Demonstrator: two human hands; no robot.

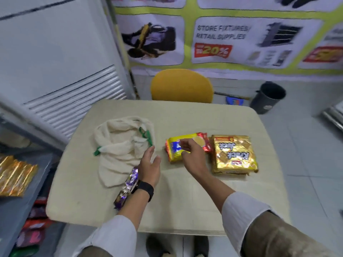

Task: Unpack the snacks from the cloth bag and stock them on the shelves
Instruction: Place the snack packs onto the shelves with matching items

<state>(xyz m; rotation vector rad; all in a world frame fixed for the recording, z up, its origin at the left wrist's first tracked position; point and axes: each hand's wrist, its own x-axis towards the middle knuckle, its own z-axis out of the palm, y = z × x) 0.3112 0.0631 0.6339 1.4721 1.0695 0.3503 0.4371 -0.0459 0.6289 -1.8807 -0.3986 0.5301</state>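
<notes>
Two white-sleeved arms reach forward over a pale bench [185,201]. Left hand [149,168], with a black watch at the wrist, hovers with fingers loosely spread and holds nothing, just beside a crumpled cream cloth bag [120,145] with green trim. Lying by that forearm is a purple snack pack [126,188]. Right hand [191,153] hangs over a yellow biscuit pack [178,149], fingers curled at its wrapper; whether it actually grips is unclear. Touching that pack's right side lies a gold cracker pack [233,154]. Shelves [22,191] at far left hold gold packets.
</notes>
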